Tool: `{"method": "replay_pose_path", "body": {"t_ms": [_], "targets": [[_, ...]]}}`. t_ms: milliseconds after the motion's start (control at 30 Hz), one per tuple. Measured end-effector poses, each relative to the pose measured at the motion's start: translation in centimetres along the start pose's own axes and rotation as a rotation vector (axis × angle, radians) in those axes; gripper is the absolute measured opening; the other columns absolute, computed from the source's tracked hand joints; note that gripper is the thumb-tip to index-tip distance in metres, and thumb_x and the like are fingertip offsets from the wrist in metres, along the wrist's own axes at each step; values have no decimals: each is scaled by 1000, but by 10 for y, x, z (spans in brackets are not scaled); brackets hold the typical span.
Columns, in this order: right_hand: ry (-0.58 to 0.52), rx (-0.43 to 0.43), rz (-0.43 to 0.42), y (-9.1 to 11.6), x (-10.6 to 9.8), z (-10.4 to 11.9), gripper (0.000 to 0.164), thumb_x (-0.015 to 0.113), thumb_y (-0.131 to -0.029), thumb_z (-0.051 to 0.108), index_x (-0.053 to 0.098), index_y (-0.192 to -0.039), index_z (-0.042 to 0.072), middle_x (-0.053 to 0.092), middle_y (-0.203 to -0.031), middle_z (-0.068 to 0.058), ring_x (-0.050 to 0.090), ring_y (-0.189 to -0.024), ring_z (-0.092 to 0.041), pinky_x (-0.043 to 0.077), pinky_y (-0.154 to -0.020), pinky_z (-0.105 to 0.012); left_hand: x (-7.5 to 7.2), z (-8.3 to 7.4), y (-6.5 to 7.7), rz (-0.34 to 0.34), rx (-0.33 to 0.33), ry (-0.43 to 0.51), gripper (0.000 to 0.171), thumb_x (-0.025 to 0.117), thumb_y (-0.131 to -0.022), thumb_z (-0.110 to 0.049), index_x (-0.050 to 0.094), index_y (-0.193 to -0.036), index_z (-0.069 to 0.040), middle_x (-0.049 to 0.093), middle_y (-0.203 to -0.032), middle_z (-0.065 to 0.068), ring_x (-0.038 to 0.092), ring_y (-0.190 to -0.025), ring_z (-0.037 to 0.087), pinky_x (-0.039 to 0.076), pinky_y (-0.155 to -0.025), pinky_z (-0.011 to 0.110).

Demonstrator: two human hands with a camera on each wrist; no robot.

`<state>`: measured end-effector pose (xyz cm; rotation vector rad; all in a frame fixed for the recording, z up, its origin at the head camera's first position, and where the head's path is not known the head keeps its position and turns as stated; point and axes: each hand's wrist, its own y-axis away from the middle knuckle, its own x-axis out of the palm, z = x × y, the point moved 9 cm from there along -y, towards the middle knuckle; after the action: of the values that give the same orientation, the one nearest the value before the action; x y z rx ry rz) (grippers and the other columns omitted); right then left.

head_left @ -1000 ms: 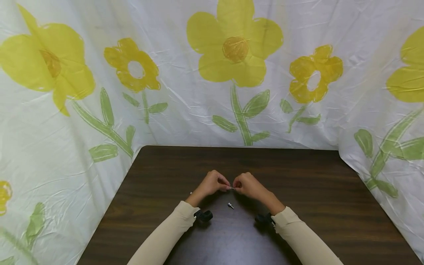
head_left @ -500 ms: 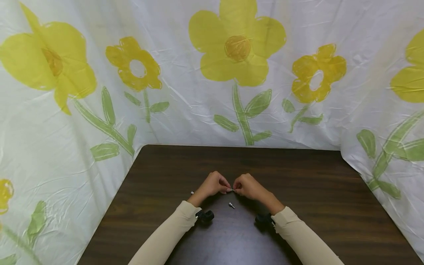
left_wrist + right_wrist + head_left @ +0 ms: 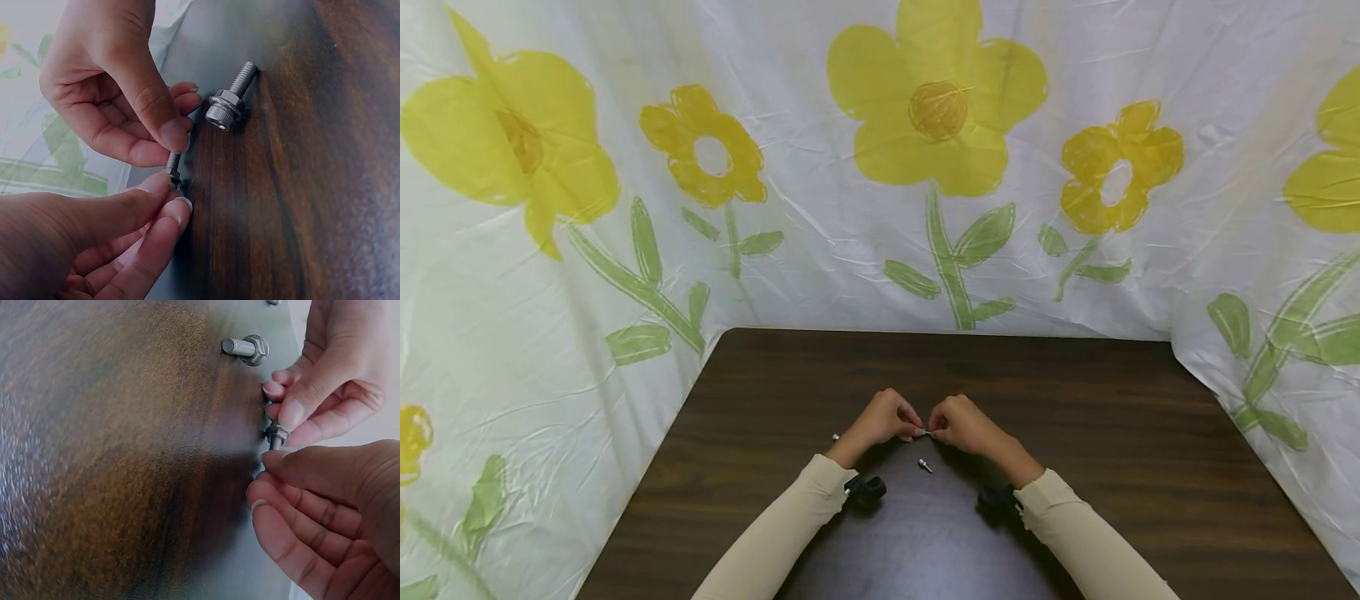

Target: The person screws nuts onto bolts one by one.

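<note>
Both hands meet over the middle of the table on one small metal bolt (image 3: 173, 161), held nearly level. My left hand (image 3: 877, 417) pinches its head end between thumb and fingers, right by the nut (image 3: 277, 432). With thumb and index finger, my right hand (image 3: 963, 422) pinches the threaded end; those fingertips hide the tip of the thread. Nearer to me on the table lies a second bolt (image 3: 230, 100), with a knurled socket head, a nut and a washer on it.
Another small metal piece (image 3: 835, 437) lies beside the left wrist. The dark wood-grain table (image 3: 1075, 392) stands against a white curtain (image 3: 805, 250) with yellow flowers. Black wrist cameras (image 3: 867, 490) sit under the beige sleeves (image 3: 778, 529).
The head view has shifted slightly. Both hands stay almost in place, keeping their pinch on the bolt, a touch closer to me. The second bolt has not moved on the table.
</note>
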<state>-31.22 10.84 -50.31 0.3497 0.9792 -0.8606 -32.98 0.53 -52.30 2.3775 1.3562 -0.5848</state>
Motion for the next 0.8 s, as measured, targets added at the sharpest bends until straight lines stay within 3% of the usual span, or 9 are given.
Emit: {"method": "replay_pose_path", "body": {"t_ms": [533, 800], "targets": [[-52, 67, -24, 2, 1, -5, 14, 79, -83, -3, 73, -75, 7, 68, -65, 3, 56, -56, -2, 49, -54, -22, 1, 3, 0, -20, -27, 37, 7, 80, -81, 9, 78, -78, 3, 74, -72, 10, 71, -58, 17, 59, -55, 26], [-75, 83, -29, 3, 2, -8, 10, 80, -85, 2, 75, -80, 8, 70, -74, 3, 60, -60, -2, 51, -56, -22, -2, 2, 2, 2, -12, 26, 5, 81, -83, 3, 78, -86, 6, 75, -75, 9, 72, -62, 18, 60, -58, 29]]}}
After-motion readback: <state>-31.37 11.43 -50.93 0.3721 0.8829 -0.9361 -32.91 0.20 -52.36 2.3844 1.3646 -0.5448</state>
